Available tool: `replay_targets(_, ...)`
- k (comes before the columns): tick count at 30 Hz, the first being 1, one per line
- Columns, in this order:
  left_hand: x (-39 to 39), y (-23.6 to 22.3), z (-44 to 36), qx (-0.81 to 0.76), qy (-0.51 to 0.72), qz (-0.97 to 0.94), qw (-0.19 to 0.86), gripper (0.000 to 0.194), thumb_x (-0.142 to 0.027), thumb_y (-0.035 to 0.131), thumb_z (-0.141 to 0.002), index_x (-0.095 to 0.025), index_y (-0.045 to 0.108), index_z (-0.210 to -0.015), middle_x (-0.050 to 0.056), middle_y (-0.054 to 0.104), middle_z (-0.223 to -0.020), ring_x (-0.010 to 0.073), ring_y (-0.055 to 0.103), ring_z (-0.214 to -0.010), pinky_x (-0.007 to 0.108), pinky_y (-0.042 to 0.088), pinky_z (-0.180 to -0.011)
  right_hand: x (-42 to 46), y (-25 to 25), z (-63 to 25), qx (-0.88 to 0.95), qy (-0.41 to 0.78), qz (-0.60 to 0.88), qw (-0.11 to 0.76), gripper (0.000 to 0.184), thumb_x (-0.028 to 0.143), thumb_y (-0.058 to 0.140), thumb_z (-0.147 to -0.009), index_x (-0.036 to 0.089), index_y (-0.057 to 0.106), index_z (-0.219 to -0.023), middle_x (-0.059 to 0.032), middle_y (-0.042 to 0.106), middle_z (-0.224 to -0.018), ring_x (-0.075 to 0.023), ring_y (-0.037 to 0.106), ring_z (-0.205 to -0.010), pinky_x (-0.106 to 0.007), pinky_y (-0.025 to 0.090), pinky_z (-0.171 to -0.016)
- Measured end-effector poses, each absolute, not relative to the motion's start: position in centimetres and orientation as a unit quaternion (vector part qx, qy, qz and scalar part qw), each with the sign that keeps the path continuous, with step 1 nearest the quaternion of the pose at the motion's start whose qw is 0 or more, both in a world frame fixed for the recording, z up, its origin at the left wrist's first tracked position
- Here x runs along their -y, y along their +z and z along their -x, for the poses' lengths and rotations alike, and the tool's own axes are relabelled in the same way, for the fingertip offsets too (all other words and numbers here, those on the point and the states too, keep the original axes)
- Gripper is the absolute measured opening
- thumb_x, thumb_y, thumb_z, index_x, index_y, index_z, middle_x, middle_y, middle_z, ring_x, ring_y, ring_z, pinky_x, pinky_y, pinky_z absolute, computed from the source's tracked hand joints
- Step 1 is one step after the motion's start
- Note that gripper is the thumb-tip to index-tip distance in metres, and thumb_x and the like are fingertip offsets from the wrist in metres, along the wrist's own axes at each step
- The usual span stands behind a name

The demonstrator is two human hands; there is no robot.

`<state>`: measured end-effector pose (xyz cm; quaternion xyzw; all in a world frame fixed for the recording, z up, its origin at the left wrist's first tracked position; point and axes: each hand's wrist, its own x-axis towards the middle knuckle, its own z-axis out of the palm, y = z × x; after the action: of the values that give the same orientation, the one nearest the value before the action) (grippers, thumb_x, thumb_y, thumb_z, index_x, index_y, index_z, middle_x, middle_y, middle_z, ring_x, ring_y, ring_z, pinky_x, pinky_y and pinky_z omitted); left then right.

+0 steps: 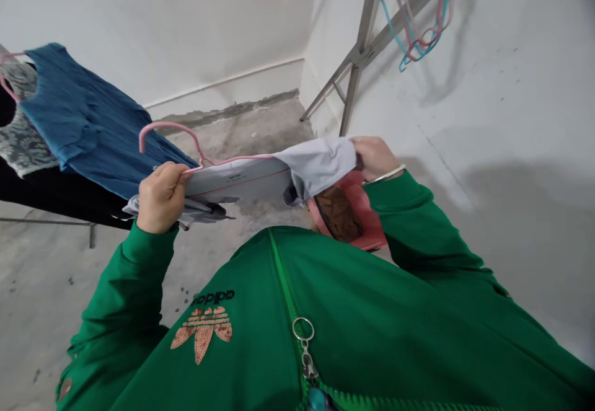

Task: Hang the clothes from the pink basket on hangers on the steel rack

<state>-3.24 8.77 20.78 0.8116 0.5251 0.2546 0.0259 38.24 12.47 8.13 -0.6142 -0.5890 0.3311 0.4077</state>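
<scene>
A concrete floor meets white walls, and a metal frame leans against one with loose hangers looped over it. To the left, a blue top lies over dark clothes. A grey shirt is held level in the air over the floor, between both hands, with the wire of a pink hanger running into its opening. The left grip is curled closed around the hanger and the shirt's gathered cloth. The right grip pinches the shirt's far edge, just above a tilted pink basket holding something brown. The shirt's near part bunches below the left grip, while its middle lies flat and taut.
</scene>
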Motion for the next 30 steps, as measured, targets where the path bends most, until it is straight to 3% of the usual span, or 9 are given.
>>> replay_targets(3,-8.8,21.0,3.2,-0.527,0.245,-0.813,0.028,0.033,-0.041,0.035,-0.096,-0.023,0.062,-0.090,0.008,0.062,-0.082,0.0230,0.062,-0.082,0.041,0.045,-0.072,-11.5,10.3,-39.2,0.580,0.297,0.635,0.415,0.018,0.035,0.056,-0.081,0.017,0.060,-0.079,-0.0040,0.067,-0.064,-0.0154,0.062,-0.057,-0.031,0.052,-0.062)
replay_targets(6,-9.1,21.2,2.7,-0.524,0.234,-0.819,0.031,0.034,-0.038,0.034,-0.096,-0.019,0.062,-0.090,0.007,0.060,-0.082,0.0223,0.061,-0.084,0.040,0.043,-0.073,-11.1,13.7,-38.4,0.710,0.193,0.531,0.420,0.025,0.036,0.059,-0.082,0.020,0.064,-0.101,-0.0075,0.071,-0.095,-0.0181,0.066,-0.088,-0.035,0.051,-0.085)
replay_targets(8,-9.4,21.3,2.2,-0.520,0.233,-0.821,0.029,0.031,-0.034,0.035,-0.094,-0.019,0.062,-0.088,0.007,0.060,-0.081,0.0218,0.060,-0.082,0.039,0.044,-0.073,-11.3,15.6,-37.4,0.806,0.180,0.430,0.365,0.033,0.043,0.062,-0.080,0.021,0.065,-0.105,-0.0080,0.070,-0.104,-0.0213,0.062,-0.100,-0.039,0.047,-0.095)
replay_targets(12,-10.0,20.8,1.4,-0.482,0.230,-0.845,0.029,0.026,-0.024,0.036,-0.090,-0.020,0.062,-0.088,0.008,0.060,-0.081,0.0214,0.058,-0.079,0.036,0.045,-0.071,-11.2,16.6,-36.0,0.863,0.291,0.344,0.230,0.038,0.055,0.062,-0.078,0.020,0.067,-0.092,-0.0081,0.067,-0.090,-0.0223,0.062,-0.088,-0.037,0.050,-0.084)
replay_targets(16,-11.1,19.1,1.1,-0.416,0.214,-0.884,0.004,0.028,-0.019,0.034,-0.091,-0.018,0.062,-0.093,0.010,0.060,-0.080,0.0200,0.057,-0.076,0.033,0.045,-0.068,-8.8,14.9,-35.6,0.793,0.530,0.286,0.093,0.045,0.059,0.053,-0.084,0.016,0.063,-0.081,-0.0052,0.060,-0.075,-0.0165,0.057,-0.070,-0.028,0.047,-0.065)
replay_targets(19,-12.3,17.7,1.1,-0.407,0.217,-0.887,-0.008,0.028,-0.019,0.035,-0.094,-0.016,0.062,-0.094,0.010,0.060,-0.081,0.0197,0.057,-0.076,0.032,0.046,-0.069,-6.7,13.4,-35.2,0.692,0.638,0.314,0.123,0.049,0.064,0.059,-0.078,0.015,0.058,-0.073,-0.0026,0.054,-0.070,-0.0129,0.051,-0.064,-0.025,0.042,-0.060)
replay_targets(22,-12.8,16.8,1.3,-0.442,0.252,-0.860,-0.038,0.024,-0.023,0.039,-0.095,-0.016,0.062,-0.100,0.011,0.061,-0.091,0.0212,0.058,-0.087,0.034,0.048,-0.078,-6.1,13.2,-34.3,0.617,0.670,0.362,0.200,0.046,0.061,0.064,-0.076,0.016,0.061,-0.079,-0.0035,0.057,-0.072,-0.0127,0.052,-0.065,-0.025,0.042,-0.060)
replay_targets(27,-9.6,15.0,1.7,-0.481,0.369,-0.778,-0.167,0.029,-0.026,0.048,-0.093,-0.011,0.055,-0.117,0.016,0.058,-0.111,0.0265,0.055,-0.106,0.040,0.047,-0.089,-8.8,15.2,-30.7,0.605,0.652,0.381,0.252,0.045,0.060,0.069,-0.071,0.016,0.062,-0.078,-0.0057,0.062,-0.074,-0.0150,0.056,-0.067,-0.026,0.045,-0.061)
replay_targets(30,-5.8,11.9,1.4,-0.505,0.388,-0.757,-0.147,0.024,-0.017,0.046,-0.091,-0.012,0.055,-0.113,0.015,0.059,-0.109,0.0233,0.057,-0.101,0.036,0.050,-0.084,-11.0,16.5,-27.6,0.647,0.606,0.356,0.297,0.042,0.058,0.067,-0.073,0.016,0.063,-0.078,-0.0055,0.063,-0.075,-0.0149,0.056,-0.068,-0.026,0.046,-0.063)
